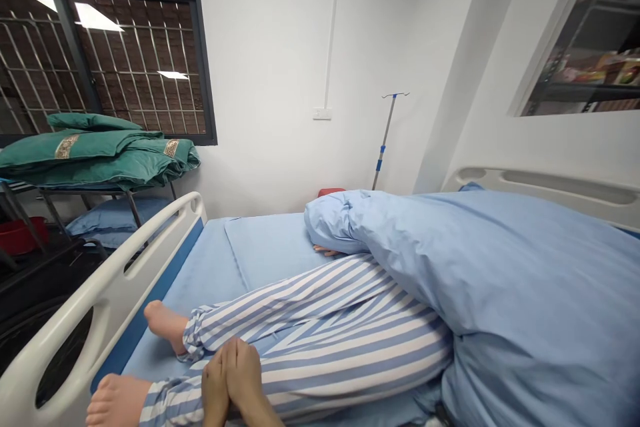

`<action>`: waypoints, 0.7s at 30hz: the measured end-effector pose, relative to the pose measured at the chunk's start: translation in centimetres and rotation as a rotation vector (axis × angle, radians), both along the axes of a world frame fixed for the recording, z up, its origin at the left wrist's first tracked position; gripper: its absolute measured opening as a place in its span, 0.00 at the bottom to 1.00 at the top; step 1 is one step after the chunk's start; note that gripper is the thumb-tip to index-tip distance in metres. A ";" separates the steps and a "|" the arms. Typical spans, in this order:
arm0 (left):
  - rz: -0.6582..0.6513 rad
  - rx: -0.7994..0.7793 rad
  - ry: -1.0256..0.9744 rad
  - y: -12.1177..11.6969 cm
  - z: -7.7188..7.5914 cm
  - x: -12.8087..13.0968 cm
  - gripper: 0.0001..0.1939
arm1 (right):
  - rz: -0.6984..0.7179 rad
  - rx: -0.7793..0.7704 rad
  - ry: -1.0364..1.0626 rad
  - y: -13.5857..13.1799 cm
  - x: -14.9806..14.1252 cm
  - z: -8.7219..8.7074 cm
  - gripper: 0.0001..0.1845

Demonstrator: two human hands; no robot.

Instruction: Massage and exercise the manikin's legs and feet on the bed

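Note:
A figure in blue-and-white striped trousers (320,340) lies on the bed, legs bare at the feet. My left hand (215,383) and my right hand (243,373) rest side by side on the nearer lower leg, just above the ankle. The fingers of both are curled over the striped cloth, tips hidden. The nearer foot (119,400) points up at the lower left, and the farther foot (165,323) lies beyond it. A light blue quilt (500,267) is folded back over the upper body. Part of the figure's hand (327,251) shows under its edge.
A white footboard (150,227) borders the bed's left end; the headboard (565,183) stands at right. A drip pole (384,140) rises behind the bed. Folded green bedding (100,150) lies on a rack by the barred window, near a red basin (24,235).

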State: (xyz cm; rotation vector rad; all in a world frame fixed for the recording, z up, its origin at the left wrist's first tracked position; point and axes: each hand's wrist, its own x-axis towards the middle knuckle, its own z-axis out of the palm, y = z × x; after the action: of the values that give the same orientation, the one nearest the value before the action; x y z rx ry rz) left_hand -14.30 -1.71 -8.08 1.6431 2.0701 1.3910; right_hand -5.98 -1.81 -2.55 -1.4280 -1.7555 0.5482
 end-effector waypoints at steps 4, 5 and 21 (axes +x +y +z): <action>-0.078 -0.141 0.034 -0.2 -0.2 0.2 0.18 | 0.080 0.043 -0.414 0.0 1.8 1.5 0.20; -0.074 -0.173 0.054 -0.1 -0.4 0.3 0.18 | 0.086 0.049 -0.438 0.0 2.1 1.5 0.20; -0.123 -0.293 -0.218 0.7 1.5 1.0 0.21 | -0.020 0.023 -0.103 0.5 3.1 -1.3 0.24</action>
State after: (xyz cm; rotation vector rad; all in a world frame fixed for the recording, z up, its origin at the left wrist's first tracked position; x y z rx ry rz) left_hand -13.35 -1.02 -6.58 1.4063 1.9081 1.1101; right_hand -2.89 -1.33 -3.83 -1.4790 -1.8202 0.4497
